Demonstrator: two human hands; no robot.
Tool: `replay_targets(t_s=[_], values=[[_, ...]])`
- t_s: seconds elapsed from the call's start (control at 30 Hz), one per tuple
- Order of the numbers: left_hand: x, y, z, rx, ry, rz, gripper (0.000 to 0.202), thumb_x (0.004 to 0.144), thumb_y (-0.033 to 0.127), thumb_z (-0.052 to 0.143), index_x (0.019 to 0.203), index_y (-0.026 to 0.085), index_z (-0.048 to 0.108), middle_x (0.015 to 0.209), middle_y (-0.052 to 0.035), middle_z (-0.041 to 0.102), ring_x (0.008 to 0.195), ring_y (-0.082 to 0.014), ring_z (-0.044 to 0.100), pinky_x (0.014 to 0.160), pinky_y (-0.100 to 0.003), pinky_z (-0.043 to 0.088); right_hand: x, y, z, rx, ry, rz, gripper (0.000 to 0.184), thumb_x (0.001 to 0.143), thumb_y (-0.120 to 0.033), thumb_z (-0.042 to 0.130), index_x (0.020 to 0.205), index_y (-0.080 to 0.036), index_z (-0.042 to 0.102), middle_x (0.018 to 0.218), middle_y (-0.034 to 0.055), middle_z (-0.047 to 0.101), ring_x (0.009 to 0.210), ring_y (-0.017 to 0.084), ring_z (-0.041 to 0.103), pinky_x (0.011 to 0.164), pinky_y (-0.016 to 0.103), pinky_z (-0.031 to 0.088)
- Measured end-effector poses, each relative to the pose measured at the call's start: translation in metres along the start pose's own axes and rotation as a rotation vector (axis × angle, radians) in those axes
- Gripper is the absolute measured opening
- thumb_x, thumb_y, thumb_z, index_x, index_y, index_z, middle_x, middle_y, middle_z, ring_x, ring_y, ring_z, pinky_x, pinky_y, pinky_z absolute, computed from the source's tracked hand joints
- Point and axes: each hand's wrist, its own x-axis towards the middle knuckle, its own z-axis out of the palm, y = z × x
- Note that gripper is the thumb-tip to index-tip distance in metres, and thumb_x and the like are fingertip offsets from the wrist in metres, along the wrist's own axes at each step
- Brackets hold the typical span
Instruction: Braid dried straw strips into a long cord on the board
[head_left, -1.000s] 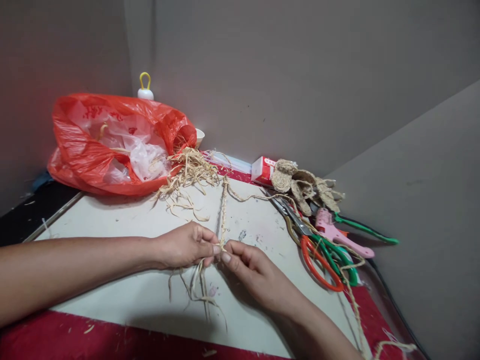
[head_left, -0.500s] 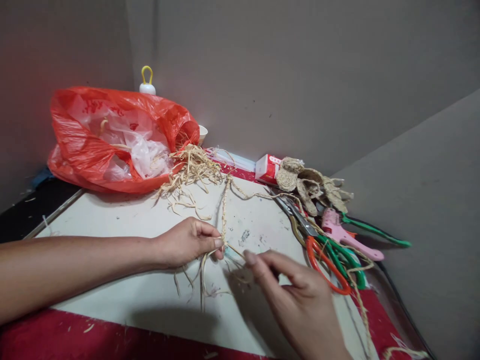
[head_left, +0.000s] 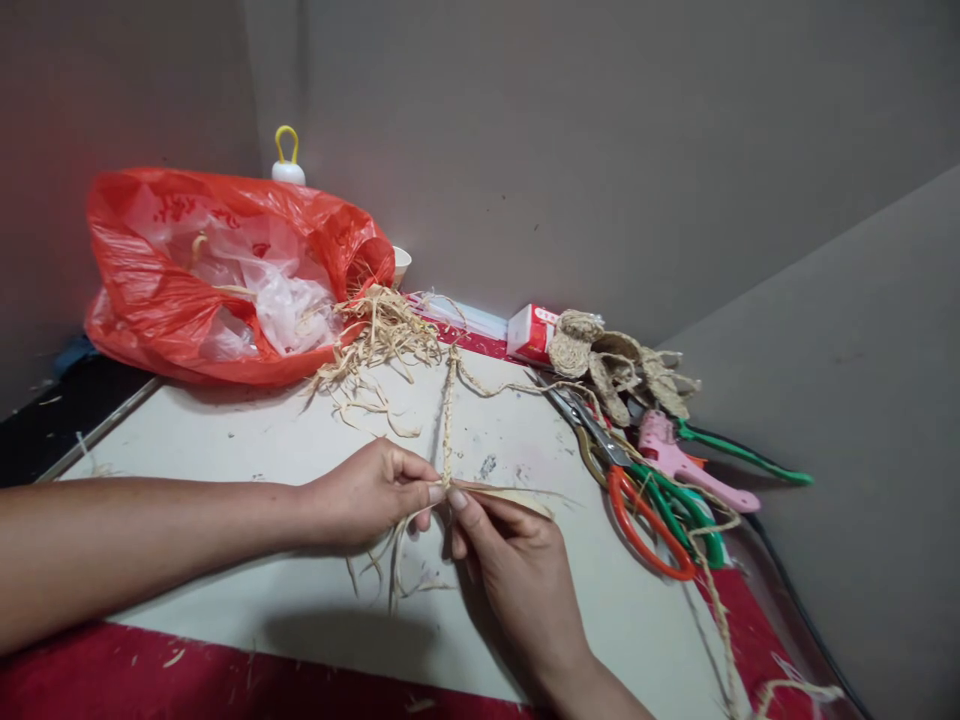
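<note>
A thin braid of pale straw (head_left: 448,415) runs across the white board (head_left: 247,450) from a heap of loose straw (head_left: 379,335) toward me. My left hand (head_left: 371,495) pinches the near end of the braid, and loose strands (head_left: 397,570) hang below it. My right hand (head_left: 517,570) meets it from the right, thumb and fingers closed on a flat straw strand (head_left: 517,495) that sticks out to the right.
A red plastic bag (head_left: 217,280) lies at the back left, a white bottle with a yellow loop (head_left: 288,160) behind it. On the right lie red-handled scissors (head_left: 637,510), green-handled scissors (head_left: 690,515), a pink glue gun (head_left: 679,460), woven straw pieces (head_left: 615,365) and a red-white box (head_left: 531,333).
My right hand swung out to the right half a second ago and has come back to the braid end, now holding a strand drawn out rightward. The left hand stayed put.
</note>
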Motion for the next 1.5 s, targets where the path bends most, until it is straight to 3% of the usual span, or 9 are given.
replay_targets(t_s=[0.1,0.23,0.43,0.53,0.63,1.07,1.27,1.37,1.5], values=[[-0.001,0.000,0.001,0.024,0.008,-0.015,0.034,0.083,0.041,0.052,0.064,0.014,0.058,0.059,0.0010,0.052,0.056,-0.0089,0.041,0.056,-0.022,0.032,-0.002,-0.002,0.000,0.040,0.011,0.023,0.030,0.081,-0.040,0.062,0.065,-0.014,0.064,0.046,-0.0025,0.051,0.041,0.007,0.038,0.040,0.021,0.030],[-0.003,0.004,0.001,0.027,0.030,-0.017,0.034,0.083,0.040,0.052,0.063,0.013,0.058,0.058,0.0014,0.052,0.055,-0.0086,0.040,0.056,-0.022,0.032,-0.002,0.000,-0.001,0.128,0.060,0.070,0.024,0.079,-0.038,0.066,0.075,-0.015,0.066,0.046,-0.0032,0.053,0.038,0.007,0.038,0.037,0.019,0.030],[-0.003,0.006,0.001,0.044,0.089,-0.003,0.028,0.084,0.035,0.052,0.069,0.013,0.062,0.059,0.0008,0.056,0.055,-0.0082,0.041,0.057,-0.021,0.032,-0.007,-0.009,-0.013,0.491,0.130,0.120,0.017,0.076,-0.031,0.069,0.070,-0.017,0.061,0.053,-0.0021,0.058,0.037,0.004,0.038,0.035,0.014,0.029],[-0.002,0.004,0.001,-0.010,0.087,-0.058,0.023,0.082,0.033,0.054,0.074,0.013,0.062,0.055,0.0026,0.054,0.052,-0.0080,0.041,0.056,-0.021,0.032,-0.014,-0.022,-0.028,0.667,0.096,0.158,0.020,0.073,-0.023,0.071,0.062,-0.018,0.055,0.067,-0.0005,0.062,0.037,0.002,0.036,0.031,0.012,0.026],[-0.001,0.002,0.002,-0.059,0.057,-0.072,0.022,0.080,0.032,0.056,0.072,0.013,0.061,0.054,0.0024,0.053,0.054,-0.0080,0.043,0.058,-0.021,0.033,-0.017,-0.033,-0.039,0.724,0.019,0.167,0.014,0.072,-0.019,0.070,0.066,-0.020,0.058,0.064,-0.0013,0.058,0.041,0.003,0.039,0.035,0.011,0.034],[0.001,0.007,-0.002,-0.046,-0.030,-0.112,0.027,0.080,0.037,0.056,0.073,0.012,0.063,0.054,0.0033,0.051,0.049,-0.0067,0.036,0.050,-0.021,0.025,0.017,-0.023,-0.041,0.205,-0.161,0.102,0.027,0.063,-0.037,0.080,0.068,-0.016,0.063,0.050,-0.0008,0.059,0.040,0.010,0.049,0.038,0.021,0.041],[0.001,0.007,-0.003,-0.056,-0.042,-0.117,0.029,0.079,0.039,0.057,0.068,0.012,0.060,0.052,0.0039,0.050,0.046,-0.0058,0.033,0.048,-0.021,0.024,0.010,-0.020,-0.041,0.122,-0.393,0.123,0.024,0.071,-0.034,0.075,0.085,-0.015,0.072,0.062,0.0055,0.069,0.055,0.014,0.061,0.054,0.025,0.050],[0.000,0.009,-0.005,-0.030,-0.061,-0.125,0.031,0.080,0.041,0.056,0.065,0.013,0.058,0.051,0.0048,0.048,0.042,-0.0049,0.027,0.044,-0.021,0.019,0.007,-0.018,-0.034,0.003,-0.279,0.044,0.022,0.073,-0.034,0.073,0.085,-0.016,0.070,0.065,0.0050,0.070,0.058,0.015,0.063,0.055,0.024,0.051],[0.001,0.007,-0.006,0.005,-0.065,-0.133,0.036,0.081,0.045,0.055,0.061,0.014,0.056,0.047,0.0052,0.043,0.041,-0.0052,0.024,0.043,-0.023,0.016,0.003,-0.012,-0.028,-0.310,-0.146,-0.190,0.011,0.081,-0.030,0.063,0.084,-0.019,0.064,0.068,0.0029,0.068,0.059,0.014,0.060,0.053,0.023,0.047]])
